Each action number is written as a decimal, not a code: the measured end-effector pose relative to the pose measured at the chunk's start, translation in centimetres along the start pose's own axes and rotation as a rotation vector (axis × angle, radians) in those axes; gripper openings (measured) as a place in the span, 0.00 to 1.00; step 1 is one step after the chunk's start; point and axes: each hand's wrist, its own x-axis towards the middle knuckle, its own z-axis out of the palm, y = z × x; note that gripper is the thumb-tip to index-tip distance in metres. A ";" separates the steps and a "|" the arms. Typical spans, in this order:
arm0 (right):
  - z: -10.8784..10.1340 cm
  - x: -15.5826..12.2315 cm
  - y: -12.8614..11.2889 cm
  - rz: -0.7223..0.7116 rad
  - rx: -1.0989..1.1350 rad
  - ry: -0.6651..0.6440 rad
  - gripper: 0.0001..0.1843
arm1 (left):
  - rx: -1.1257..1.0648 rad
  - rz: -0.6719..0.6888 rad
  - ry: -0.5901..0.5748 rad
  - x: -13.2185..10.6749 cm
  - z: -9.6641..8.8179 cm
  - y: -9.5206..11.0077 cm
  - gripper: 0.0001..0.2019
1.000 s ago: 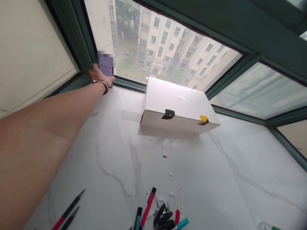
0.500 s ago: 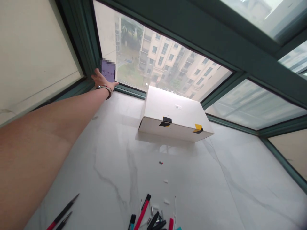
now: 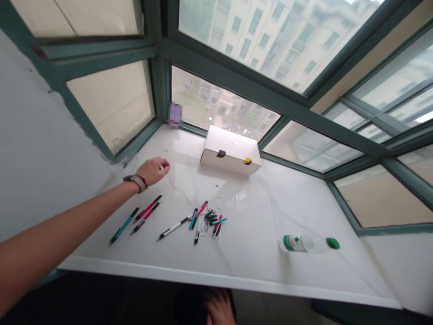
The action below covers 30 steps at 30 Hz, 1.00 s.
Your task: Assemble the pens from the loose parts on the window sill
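Note:
My left hand [image 3: 154, 171] hovers over the white marble-patterned sill, its fingers loosely curled and nothing visible in them. It wears a watch and a red band. Behind it, a phone [image 3: 175, 114] with a purple, partly blurred screen leans upright in the window corner. Closest to that hand on the near side lie two red-and-black pens [image 3: 148, 208] and a blue pen [image 3: 124, 225]. My right hand [image 3: 219, 307] rests low in the dark area below the sill's edge, fingers laid out flat; part of it is cut off by the frame.
A white box [image 3: 233, 149] with black and yellow tape stands against the window. A white-and-black pen [image 3: 174, 227] lies near a pile of pen parts [image 3: 210, 217]. On the right, a plastic bottle [image 3: 313, 243] with a green cap lies on its side. Green window frames enclose the sill.
My left hand has let go of the phone and drawn back toward me. The view has pulled back, bringing the bottle, more pens and my right hand into sight.

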 end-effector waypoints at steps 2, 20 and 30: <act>-0.4 0.1 -0.7 0.011 0.063 -0.003 0.21 | 0.055 -0.028 -0.098 -7.0 -0.7 1.9 0.13; -7.4 2.9 -14.8 0.175 0.697 0.210 0.14 | 0.168 0.001 -0.262 -23.1 3.9 9.4 0.16; -7.9 7.9 -12.9 0.176 0.645 0.140 0.12 | 0.250 -0.217 -0.547 -21.0 5.0 8.9 0.15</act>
